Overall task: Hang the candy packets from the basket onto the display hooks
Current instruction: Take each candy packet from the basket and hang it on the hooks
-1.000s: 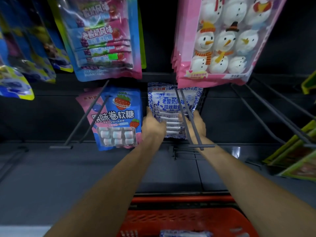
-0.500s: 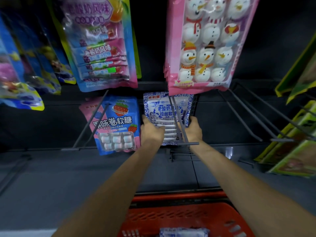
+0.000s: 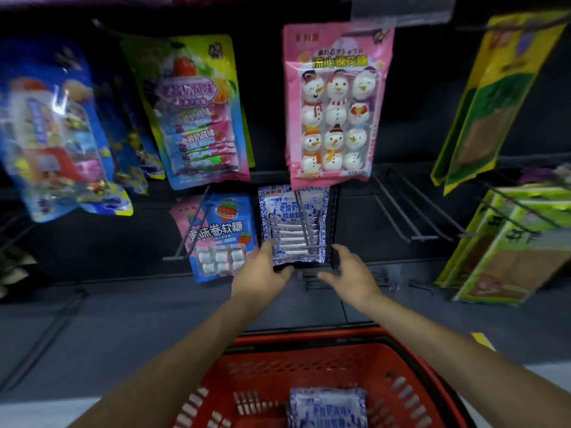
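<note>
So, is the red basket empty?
No, a blue-and-white packet lies inside the red basket.

Your basket [image 3: 309, 362] and its blue-white packet [image 3: 327, 406] are cut off at the bottom edge; the hanging bags [image 3: 52, 128] at upper left are blurred.

We record, under dim light: one dark back panel [image 3: 417, 118] filling the upper view; one horizontal ledge [image 3: 92, 282] running along its foot; one grey base surface [image 3: 123, 329] below that, crossed by thin seams; one pale strip [image 3: 24, 412] at the lower left corner; one small yellow mark [image 3: 482, 340] on the grey at our right
</note>
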`<action>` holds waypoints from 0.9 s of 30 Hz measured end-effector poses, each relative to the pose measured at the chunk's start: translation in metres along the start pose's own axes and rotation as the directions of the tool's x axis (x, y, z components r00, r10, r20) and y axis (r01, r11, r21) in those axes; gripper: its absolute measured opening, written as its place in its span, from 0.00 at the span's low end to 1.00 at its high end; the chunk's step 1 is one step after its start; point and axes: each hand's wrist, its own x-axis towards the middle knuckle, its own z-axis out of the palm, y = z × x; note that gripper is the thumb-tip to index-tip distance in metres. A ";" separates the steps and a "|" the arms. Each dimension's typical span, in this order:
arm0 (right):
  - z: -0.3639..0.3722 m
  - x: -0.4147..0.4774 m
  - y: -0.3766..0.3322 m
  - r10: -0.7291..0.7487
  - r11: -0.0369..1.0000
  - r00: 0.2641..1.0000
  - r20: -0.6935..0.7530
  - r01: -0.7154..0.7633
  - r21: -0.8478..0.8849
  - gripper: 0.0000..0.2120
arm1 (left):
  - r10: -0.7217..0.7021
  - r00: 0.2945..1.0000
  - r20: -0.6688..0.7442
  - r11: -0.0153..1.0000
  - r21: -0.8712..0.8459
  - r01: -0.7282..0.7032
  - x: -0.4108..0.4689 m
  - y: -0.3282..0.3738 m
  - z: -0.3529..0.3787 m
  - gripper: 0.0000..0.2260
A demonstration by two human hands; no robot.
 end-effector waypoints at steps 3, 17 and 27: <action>-0.023 -0.040 -0.006 -0.059 0.997 0.997 0.058 0.062 -0.056 0.40 | 0.097 0.995 0.040 0.985 0.138 -0.101 -0.039 0.008 -0.014 0.33; -0.049 -0.186 0.035 -0.257 0.927 0.910 0.326 0.327 -0.182 0.43 | 0.324 0.905 0.277 0.861 0.310 -0.403 -0.160 0.000 0.024 0.37; -0.008 -0.214 0.091 -0.141 0.704 0.771 0.621 0.519 -0.485 0.41 | 0.164 0.793 0.586 0.752 0.446 -0.485 -0.184 -0.056 0.140 0.33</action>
